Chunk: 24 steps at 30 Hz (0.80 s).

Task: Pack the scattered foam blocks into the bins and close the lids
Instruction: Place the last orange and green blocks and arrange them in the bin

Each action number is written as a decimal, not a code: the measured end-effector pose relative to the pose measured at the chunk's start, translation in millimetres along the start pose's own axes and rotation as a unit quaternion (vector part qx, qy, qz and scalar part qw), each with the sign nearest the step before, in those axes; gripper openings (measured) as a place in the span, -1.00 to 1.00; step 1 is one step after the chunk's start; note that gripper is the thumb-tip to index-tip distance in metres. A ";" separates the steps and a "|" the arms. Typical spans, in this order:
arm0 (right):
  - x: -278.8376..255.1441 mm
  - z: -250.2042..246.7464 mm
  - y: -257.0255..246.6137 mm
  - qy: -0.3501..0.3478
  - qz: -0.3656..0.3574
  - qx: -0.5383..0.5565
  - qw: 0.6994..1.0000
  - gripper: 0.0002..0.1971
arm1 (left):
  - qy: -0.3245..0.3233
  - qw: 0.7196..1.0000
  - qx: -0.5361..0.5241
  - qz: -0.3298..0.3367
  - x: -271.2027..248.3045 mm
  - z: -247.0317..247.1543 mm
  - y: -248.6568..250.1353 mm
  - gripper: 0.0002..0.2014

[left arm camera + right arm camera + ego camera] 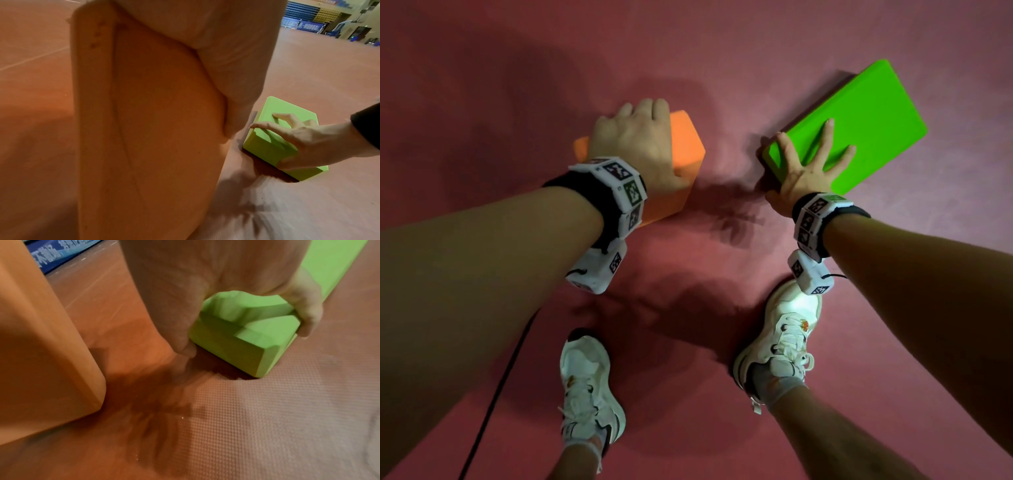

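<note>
An orange foam block stands on the red floor mat, left of centre. My left hand grips it from above, fingers curled over its far edge and thumb on the near side; in the left wrist view the orange block fills the middle under my palm. To the right a flat green foam block lies on the mat. My right hand holds its near corner, fingers spread on top and thumb down the side. The right wrist view shows that green corner clamped between thumb and outer finger. No bin is in view.
My two feet in white sneakers stand just behind the blocks. A black cable trails over the mat at lower left. The textured red mat stretches around. Far off, blue banners and seating line a sports hall.
</note>
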State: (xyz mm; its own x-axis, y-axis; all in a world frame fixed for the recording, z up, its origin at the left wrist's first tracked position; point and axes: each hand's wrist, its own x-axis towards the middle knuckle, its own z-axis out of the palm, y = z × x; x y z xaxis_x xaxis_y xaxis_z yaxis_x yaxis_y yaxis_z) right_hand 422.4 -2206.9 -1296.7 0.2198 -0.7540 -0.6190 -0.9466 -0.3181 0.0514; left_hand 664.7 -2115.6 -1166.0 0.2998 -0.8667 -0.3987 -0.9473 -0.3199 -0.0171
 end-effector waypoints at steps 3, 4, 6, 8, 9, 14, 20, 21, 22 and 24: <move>-8.6 -17.8 9.6 -0.008 -0.013 0.012 1.000 -0.02 | -0.044 0.999 0.010 0.001 10.7 -5.0 14.2 -0.21; -15.4 -25.2 10.5 -0.013 -0.018 0.018 1.000 -0.03 | -0.052 0.998 0.019 -0.002 11.7 -5.6 19.9 -0.22; -35.4 -40.1 10.0 -0.025 -0.045 0.036 0.998 -0.05 | -0.051 0.998 0.032 -0.002 11.2 -6.2 32.9 -0.27; -62.2 -54.8 4.8 -0.044 -0.078 0.043 0.995 -0.08 | -0.060 0.997 0.043 0.008 7.4 -6.2 46.9 -0.29; -77.4 -61.5 0.6 -0.056 -0.100 0.040 0.993 -0.09 | -0.068 0.996 0.047 0.013 2.0 -6.6 52.5 -0.28; -136.8 -85.4 -21.3 -0.122 -0.190 0.043 0.973 -0.11 | -0.064 0.998 0.015 -0.011 -37.4 -7.5 43.7 -0.33; -159.3 -85.7 -46.7 -0.196 -0.215 0.070 0.954 0.08 | -0.152 0.981 -0.105 -0.051 -75.1 -1.5 -5.3 -0.16; -158.8 -82.5 -50.6 -0.196 -0.220 0.061 0.954 0.09 | -0.155 0.979 -0.119 -0.057 -79.9 1.1 -10.8 -0.16; -158.1 -80.5 -53.2 -0.197 -0.221 0.053 0.954 0.10 | -0.156 0.976 -0.135 -0.067 -83.3 3.2 -14.6 -0.16; -157.2 -79.4 -60.2 -0.197 -0.220 0.047 0.954 0.10 | -0.160 0.968 -0.169 -0.089 -91.8 12.1 -23.4 -0.15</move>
State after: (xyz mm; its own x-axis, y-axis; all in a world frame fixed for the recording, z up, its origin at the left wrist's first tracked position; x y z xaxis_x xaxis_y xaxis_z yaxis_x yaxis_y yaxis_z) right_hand 463.6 -2114.8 -1140.3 0.5137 -0.2792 -0.8113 -0.8038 -0.4872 -0.3413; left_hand 658.0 -2023.9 -1140.1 0.3529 -0.6406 -0.6820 -0.7764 -0.6072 0.1686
